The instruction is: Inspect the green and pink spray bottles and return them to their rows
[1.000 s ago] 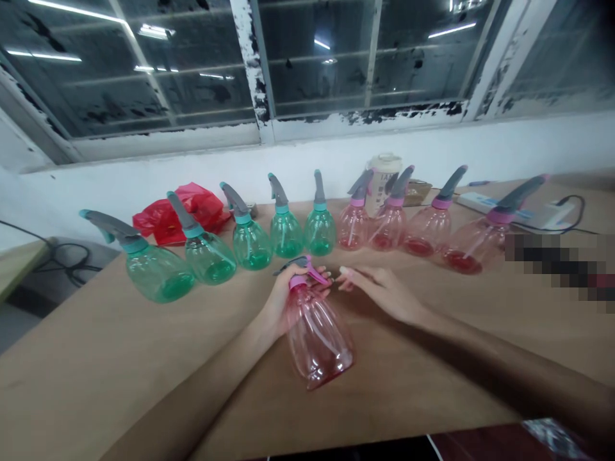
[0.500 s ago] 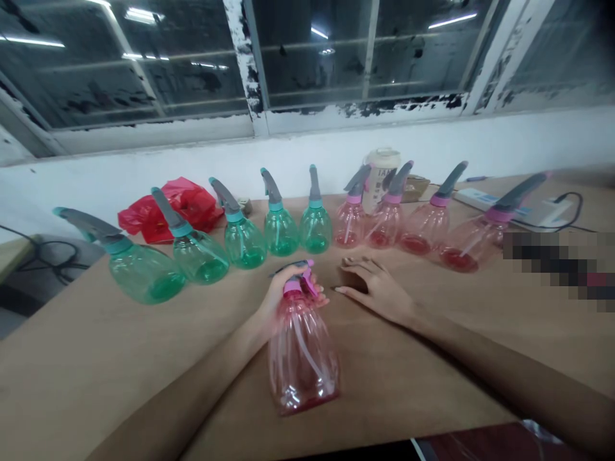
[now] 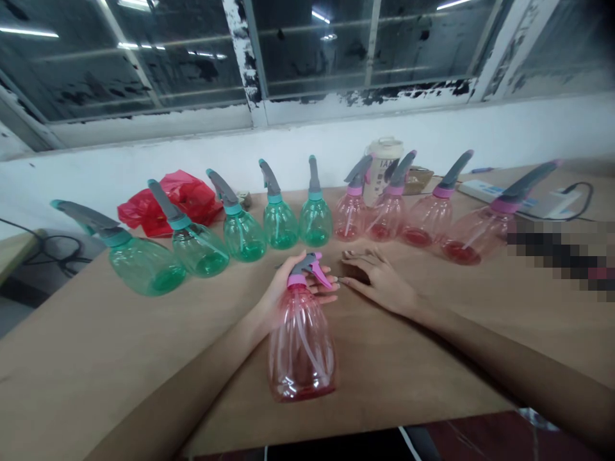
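Note:
A clear pink spray bottle with a grey and pink spray head is held by the neck in my left hand. Its nozzle and pink trigger point right, and a pale tube runs down inside. My left fingers pass behind the neck and show beyond the trigger. My right hand rests on the table to the right, fingers spread and slightly bent, holding nothing. Behind the hands, green spray bottles stand in a curved row on the left. More pink spray bottles continue the row on the right.
A red plastic bag lies behind the green bottles. A pale lidded cup stands behind the pink ones, near a small brown box. At the right are a white power strip and its cable. The table's front edge shows below.
The held pink spray bottle has turned slightly, so its spray head and trigger show more clearly. My left fingers have straightened somewhat behind it. My right hand stays put; the view has shifted slightly.

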Tool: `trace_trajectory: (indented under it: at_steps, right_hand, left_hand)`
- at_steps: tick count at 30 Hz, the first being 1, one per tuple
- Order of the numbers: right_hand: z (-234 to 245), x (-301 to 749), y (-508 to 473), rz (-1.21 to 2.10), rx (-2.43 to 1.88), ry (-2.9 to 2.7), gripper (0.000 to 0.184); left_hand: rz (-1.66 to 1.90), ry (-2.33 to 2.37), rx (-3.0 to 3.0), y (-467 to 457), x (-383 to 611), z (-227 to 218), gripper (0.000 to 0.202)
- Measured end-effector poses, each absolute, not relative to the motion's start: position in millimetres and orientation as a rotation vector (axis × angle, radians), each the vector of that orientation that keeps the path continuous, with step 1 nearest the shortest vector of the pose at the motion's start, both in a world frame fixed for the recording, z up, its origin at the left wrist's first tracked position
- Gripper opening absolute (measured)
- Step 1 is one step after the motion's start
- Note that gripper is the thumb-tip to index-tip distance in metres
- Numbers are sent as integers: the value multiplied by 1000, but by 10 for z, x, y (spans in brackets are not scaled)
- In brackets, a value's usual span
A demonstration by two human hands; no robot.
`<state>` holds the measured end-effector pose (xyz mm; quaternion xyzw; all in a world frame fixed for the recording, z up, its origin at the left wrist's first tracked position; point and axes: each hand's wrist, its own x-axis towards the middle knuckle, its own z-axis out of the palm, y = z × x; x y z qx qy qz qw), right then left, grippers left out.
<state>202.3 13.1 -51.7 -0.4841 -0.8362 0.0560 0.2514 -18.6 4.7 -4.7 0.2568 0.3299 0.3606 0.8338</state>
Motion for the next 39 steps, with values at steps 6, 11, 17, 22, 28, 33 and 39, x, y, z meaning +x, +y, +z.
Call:
trace_trajectory:
  at_steps: [6,11,17,22,28,33,39]
  right_hand:
    - [-530,2015,132,194,-1308,-2244,44]
    - [-524,2019,124,223,-1319,-2255,47]
    - [-531,2025,123,207,-1311,-2254,47]
    - [-534,2028,126,212,-1312,-2259,46]
    - [-540,2031,121,196,-1311,-2268,45]
    - [-535,2026,110,179,-1319,-2274,46]
    - [-520,2012,94,209,-1328,-2276,49]
  left_hand:
    - [780,717,531,31,-173,-24,41]
    - [832,755,512,12,-147,4,40]
    - [927,771,693,-70,-99,32,27]
    - [832,746,690,-32,-111,35,33]
    - [823,740,569,34,-157,-19,41]
    - [828,752,567,21,-152,-19,41]
    - [828,773,586,-5,-134,16,42]
